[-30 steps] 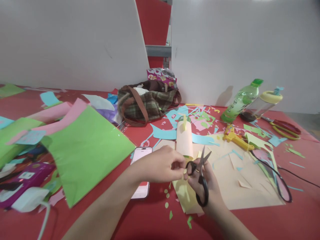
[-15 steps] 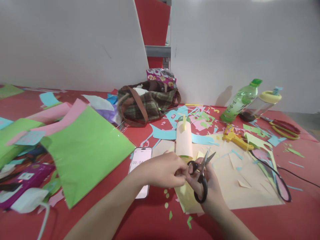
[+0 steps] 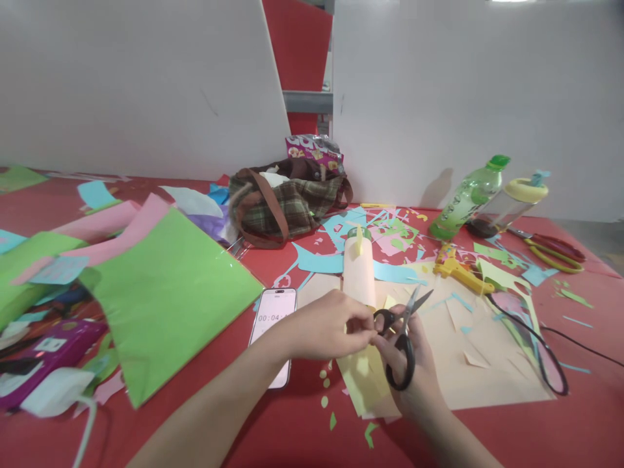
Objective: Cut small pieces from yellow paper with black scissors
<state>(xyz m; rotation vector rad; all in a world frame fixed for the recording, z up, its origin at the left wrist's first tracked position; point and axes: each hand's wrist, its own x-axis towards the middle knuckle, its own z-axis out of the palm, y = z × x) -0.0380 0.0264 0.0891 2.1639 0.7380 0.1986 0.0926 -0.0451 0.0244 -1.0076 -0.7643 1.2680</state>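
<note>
My right hand holds black-handled scissors, blades parted and pointing up and away from me. Its thumb and fingertips meet my left hand, which is closed in a pinch beside the black finger loops. Whatever lies between the fingertips is too small to make out. Just beyond the hands, a cylinder wrapped in pale pink paper stands upright, with a yellow paper strip on its upper part. Yellow paper lies below my fingers. A phone showing a timer is partly covered by my left forearm.
A large cream sheet with scraps lies at right, near a yellow glue gun and its black cable. Behind stand a green bottle and a clear jar. Green paper spreads at left; a plaid bag sits behind.
Both hands and the scissors have shifted slightly to the right. The fingertips of the two hands remain together, and the wrapped cylinder has not moved.
</note>
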